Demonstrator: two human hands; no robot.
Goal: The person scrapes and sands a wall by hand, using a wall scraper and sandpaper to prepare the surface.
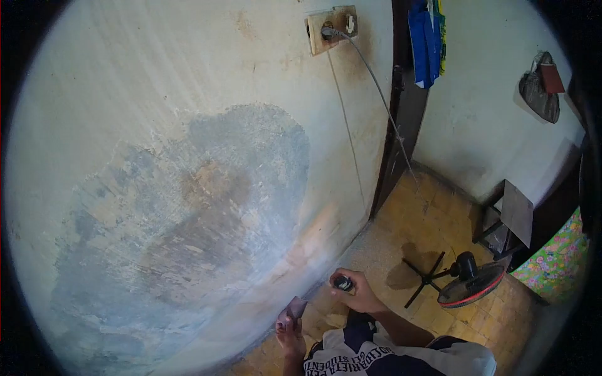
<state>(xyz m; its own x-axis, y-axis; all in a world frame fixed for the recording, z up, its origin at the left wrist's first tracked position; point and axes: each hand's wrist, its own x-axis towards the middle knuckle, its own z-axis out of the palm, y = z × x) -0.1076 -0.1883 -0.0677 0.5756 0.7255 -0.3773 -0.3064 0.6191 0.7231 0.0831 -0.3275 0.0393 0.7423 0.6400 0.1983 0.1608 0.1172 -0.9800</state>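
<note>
Apart near the left wall (219, 207), my left hand (291, 339) grips a brownish sheet (296, 307), my right hand (360, 293) a small dark object (343, 284); firm grips help.

A fan (466, 268) stands near a low stool (518, 216).

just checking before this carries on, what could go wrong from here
The dark round object in the right grip might slip and drop to the floor. The cord running from the stained wall socket could get snagged. The fan on the floor might trip someone stepping that way.
</note>
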